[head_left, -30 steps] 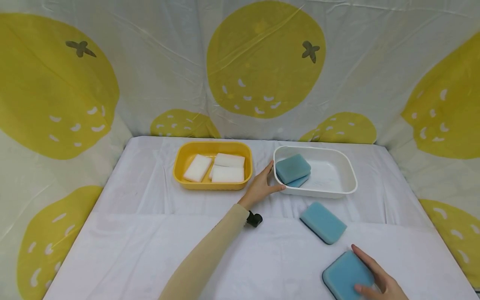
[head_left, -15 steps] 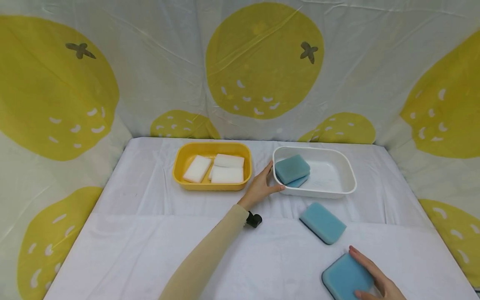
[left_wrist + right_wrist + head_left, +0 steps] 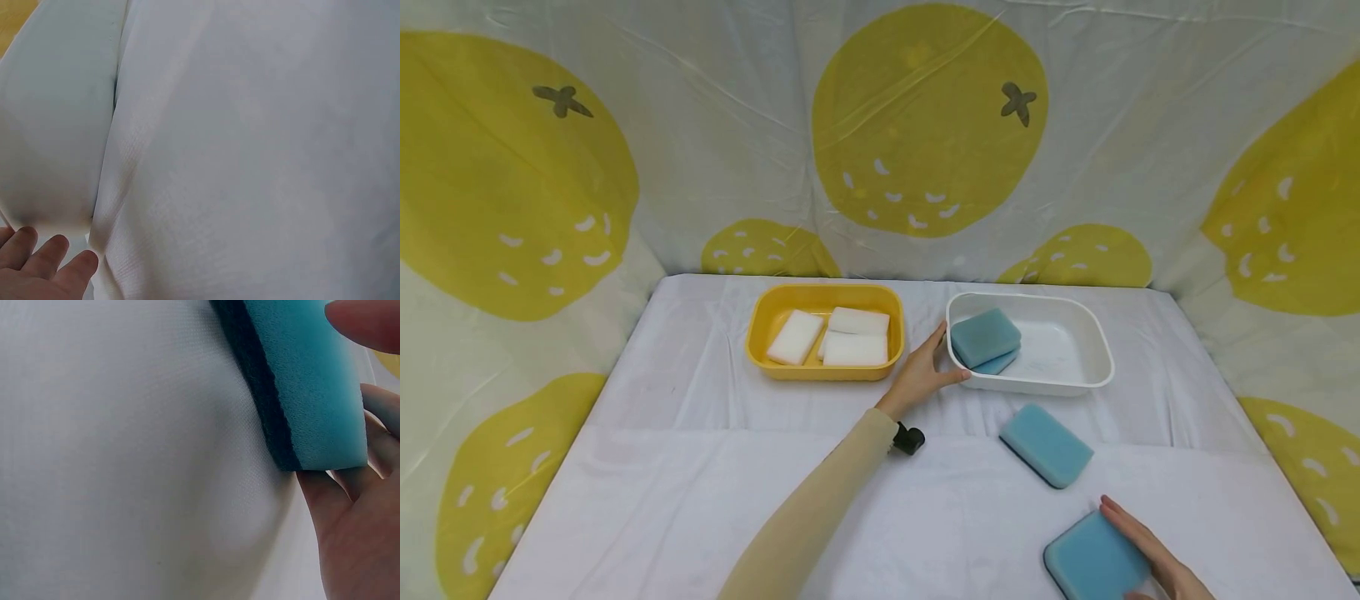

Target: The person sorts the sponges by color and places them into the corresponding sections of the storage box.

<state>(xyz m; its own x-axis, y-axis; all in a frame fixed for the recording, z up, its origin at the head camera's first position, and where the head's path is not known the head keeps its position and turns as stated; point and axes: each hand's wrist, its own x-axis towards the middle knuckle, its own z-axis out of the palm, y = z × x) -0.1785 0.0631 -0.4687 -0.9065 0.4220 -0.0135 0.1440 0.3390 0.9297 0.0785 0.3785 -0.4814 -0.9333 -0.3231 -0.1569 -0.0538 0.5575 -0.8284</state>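
Note:
My left hand (image 3: 921, 375) lies with spread fingers against the left end of a white plastic tub (image 3: 1075, 383), thumb at its near rim. In the left wrist view, fingertips (image 3: 75, 269) touch the tub's outer wall. Inside the tub, one blue sponge (image 3: 988, 335) lies over another. At the lower right, my right hand (image 3: 1157, 558) is beside a blue sponge (image 3: 1093, 554) on the cloth. Its fingers stretch straight along the sponge's far right side; the thumb is near the closer edge. In the right wrist view this sponge (image 3: 312, 394) shows a dark scouring layer.
Between the tub and my right hand lies another blue sponge (image 3: 1047, 446). A yellow tub (image 3: 825, 372) with several white sponges (image 3: 855, 350) stands left of the white one. White cloth (image 3: 662, 500) covers the table, and lemon-print curtains (image 3: 928, 117) hang around it.
My right thumb has slid off the top of the near sponge toward its closer right edge. That hand has shifted slightly downward in view. The left hand, tubs and sponges stay put.

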